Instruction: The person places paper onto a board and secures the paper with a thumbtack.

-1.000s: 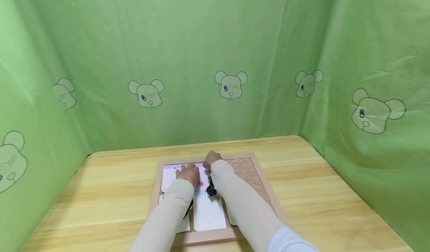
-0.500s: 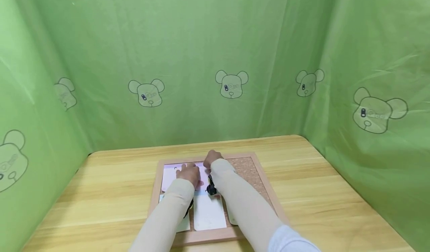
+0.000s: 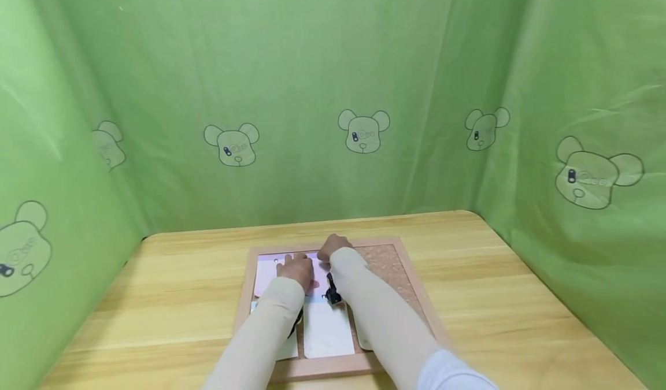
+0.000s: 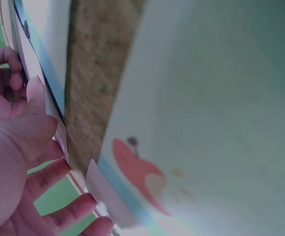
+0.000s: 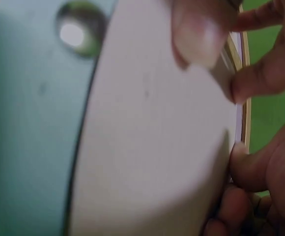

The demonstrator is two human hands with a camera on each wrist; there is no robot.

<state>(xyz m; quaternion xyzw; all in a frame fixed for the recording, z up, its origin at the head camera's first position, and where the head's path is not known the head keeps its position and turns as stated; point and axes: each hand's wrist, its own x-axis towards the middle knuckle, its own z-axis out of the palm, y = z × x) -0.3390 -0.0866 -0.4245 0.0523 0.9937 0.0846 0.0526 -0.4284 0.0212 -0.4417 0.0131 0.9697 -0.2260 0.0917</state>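
Note:
A pink card [image 3: 321,290] with a purple top strip lies on the wood-framed corkboard [image 3: 390,271]. My left hand [image 3: 296,270] rests on it with fingers spread; in the left wrist view its thumb [image 4: 36,101] lies along the card and the fingertips reach the edge. My right hand [image 3: 333,248] is at the card's top edge, fingers curled. The right wrist view shows its thumb [image 5: 196,37] over the pale card surface [image 5: 142,123]; I cannot tell whether something is pinched there. Left of it lies a purple-topped card [image 3: 265,275] with a silver pushpin [image 3: 276,261].
Below lie a white card [image 3: 328,335] with a blue strip, another card [image 3: 288,349] at lower left and a third [image 3: 365,339] partly under my right sleeve [image 3: 385,315]. The board lies on a wooden table [image 3: 156,297]; green curtains [image 3: 291,193] enclose it.
The head view has shifted slightly. Both hands stay at the pink card, with no clear movement over the board.

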